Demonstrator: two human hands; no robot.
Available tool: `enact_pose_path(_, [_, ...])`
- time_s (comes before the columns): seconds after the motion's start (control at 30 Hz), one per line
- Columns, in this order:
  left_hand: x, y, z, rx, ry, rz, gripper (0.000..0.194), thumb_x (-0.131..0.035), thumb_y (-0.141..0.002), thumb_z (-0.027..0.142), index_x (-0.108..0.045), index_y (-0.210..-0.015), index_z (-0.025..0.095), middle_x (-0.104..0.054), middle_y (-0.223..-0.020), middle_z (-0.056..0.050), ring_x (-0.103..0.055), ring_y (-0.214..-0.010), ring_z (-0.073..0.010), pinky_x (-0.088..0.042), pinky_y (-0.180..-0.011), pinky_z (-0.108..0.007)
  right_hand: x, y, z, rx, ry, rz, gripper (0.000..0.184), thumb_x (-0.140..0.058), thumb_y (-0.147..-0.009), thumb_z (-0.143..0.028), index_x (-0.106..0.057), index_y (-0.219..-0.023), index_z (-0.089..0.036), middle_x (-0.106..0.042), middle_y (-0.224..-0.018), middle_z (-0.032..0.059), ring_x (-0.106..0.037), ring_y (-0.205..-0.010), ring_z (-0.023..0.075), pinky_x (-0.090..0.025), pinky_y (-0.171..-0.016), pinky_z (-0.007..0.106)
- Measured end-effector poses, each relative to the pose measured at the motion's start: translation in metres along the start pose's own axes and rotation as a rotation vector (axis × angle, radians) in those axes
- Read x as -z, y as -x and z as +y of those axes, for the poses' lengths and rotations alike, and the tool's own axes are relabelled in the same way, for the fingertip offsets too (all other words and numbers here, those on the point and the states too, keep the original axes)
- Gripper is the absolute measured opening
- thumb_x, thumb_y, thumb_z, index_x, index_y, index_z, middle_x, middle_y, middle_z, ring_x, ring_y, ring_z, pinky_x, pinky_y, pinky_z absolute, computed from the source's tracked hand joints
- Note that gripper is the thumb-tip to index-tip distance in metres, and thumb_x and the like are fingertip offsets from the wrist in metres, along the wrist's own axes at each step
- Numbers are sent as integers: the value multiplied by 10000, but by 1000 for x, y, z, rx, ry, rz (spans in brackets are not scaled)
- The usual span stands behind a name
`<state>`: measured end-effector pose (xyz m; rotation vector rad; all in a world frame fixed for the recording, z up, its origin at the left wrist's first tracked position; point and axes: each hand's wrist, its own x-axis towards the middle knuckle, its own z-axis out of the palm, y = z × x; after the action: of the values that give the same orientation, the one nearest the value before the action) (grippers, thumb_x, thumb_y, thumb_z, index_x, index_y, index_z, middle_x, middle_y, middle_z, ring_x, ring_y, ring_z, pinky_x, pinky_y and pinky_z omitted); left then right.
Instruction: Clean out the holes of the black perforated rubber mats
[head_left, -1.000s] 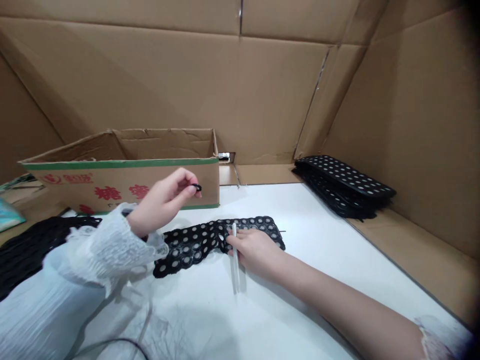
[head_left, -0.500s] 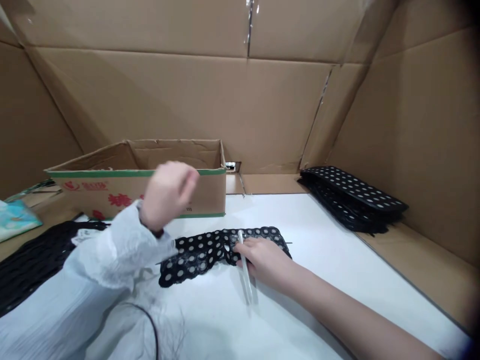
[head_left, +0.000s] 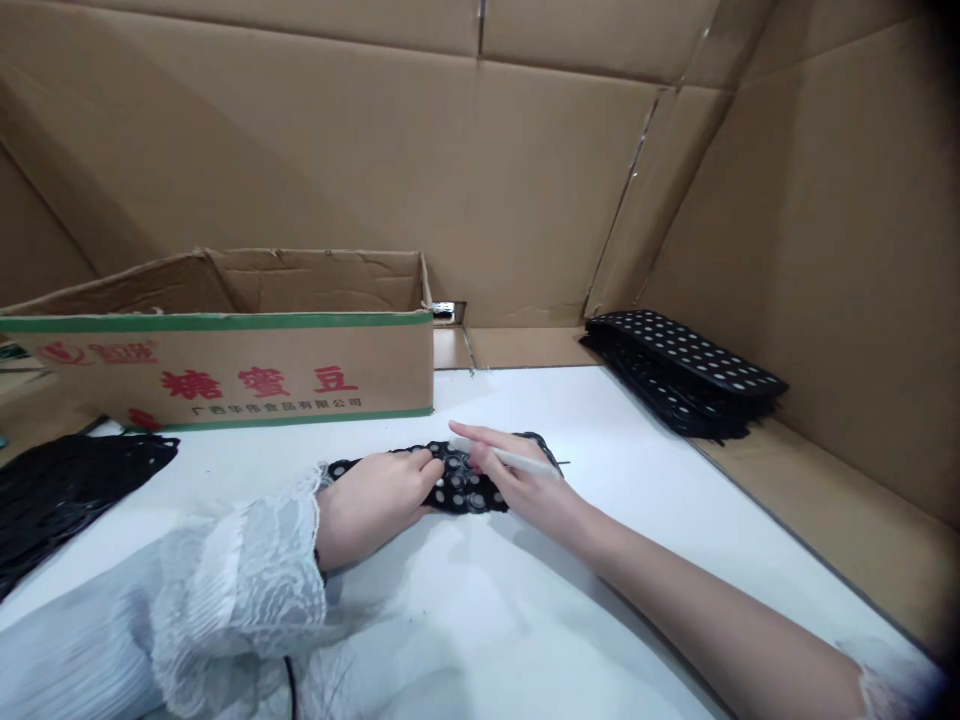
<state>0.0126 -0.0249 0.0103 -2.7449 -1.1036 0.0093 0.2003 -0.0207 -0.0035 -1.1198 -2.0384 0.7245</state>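
A black strip of dotted material [head_left: 474, 497] with scalloped edges lies across the white table in front of me. My left hand [head_left: 381, 500], coming out of a lace cuff, is closed on its left part, thumb and fingertips together at the material. Above the strip's right half, my right hand [head_left: 534, 490] is closed round a slim white pen-like stick [head_left: 528, 463], with the index finger stretched out to the left. The stick lies slanted across the hand, its left end close to the dots. Both hands cover parts of the strip.
A cardboard box [head_left: 390, 375] with red lettering stands behind the hands at left. Dark material [head_left: 82, 490] is heaped at the left edge. Folded black dotted pieces [head_left: 682, 370] are stacked at the back right, beside the cardboard wall [head_left: 847, 270].
My left hand has come down from in front of the box onto the strip. In my right hand the stick has swung from nearly upright to slanting rightward. The view has shifted a little.
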Motion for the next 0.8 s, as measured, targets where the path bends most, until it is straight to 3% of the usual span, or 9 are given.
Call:
enact_pose_path(0.1, [-9,1,2,-44,-54,45,62,-410,-779,145,-465,-801,163,-573,-707,-17,-561,-646,-182,-415,-576,-288,-4,0,0,-87,-95,93,398,-303,-848,-422,-626,-896,-194,-597,-873,41,-547,-799,132,-416,-736,249])
enact_pose_path(0.17, [-16,2,3,-71,-73,97,80,-397,-784,145,-473,-769,162,-571,-674,-16,-558,-622,-179,-417,-579,-296,-7,-1,1,-167,-172,90,428,-323,-827,-456,-620,-755,-156,-583,-702,30,-535,-635,113,-418,-591,222])
enact_pose_path(0.27, [-22,3,3,-64,-50,175,127,-397,-795,187,-485,-710,154,-573,-650,-24,-556,-601,-166,-417,-574,-286,-10,-1,5,-286,-265,46,358,-421,-772,-461,-578,-713,-145,-510,-523,-10,-485,-495,96,-370,-466,198])
enact_pose_path(0.4, [-24,4,5,-28,-42,238,154,-404,-792,214,-499,-688,152,-569,-627,-26,-554,-591,-158,-412,-556,-271,-14,-3,9,-355,-395,24,182,-519,-709,-329,-512,-775,-159,-537,-589,-18,-532,-534,98,-394,-485,189])
enact_pose_path(0.6, [-26,5,6,-10,-61,290,169,-402,-787,210,-500,-662,152,-563,-600,-27,-550,-576,-156,-404,-540,-266,-23,-5,15,-404,-441,119,184,-495,-683,-272,-381,-801,-190,-469,-525,-65,-522,-449,99,-403,-442,199])
enact_pose_path(0.8, [-27,5,8,-2,-65,311,166,-404,-778,211,-487,-647,152,-558,-585,-18,-545,-558,-152,-400,-522,-265,-28,-9,19,-423,-384,107,140,-461,-644,-234,-368,-740,-192,-426,-512,-65,-493,-428,95,-421,-412,209])
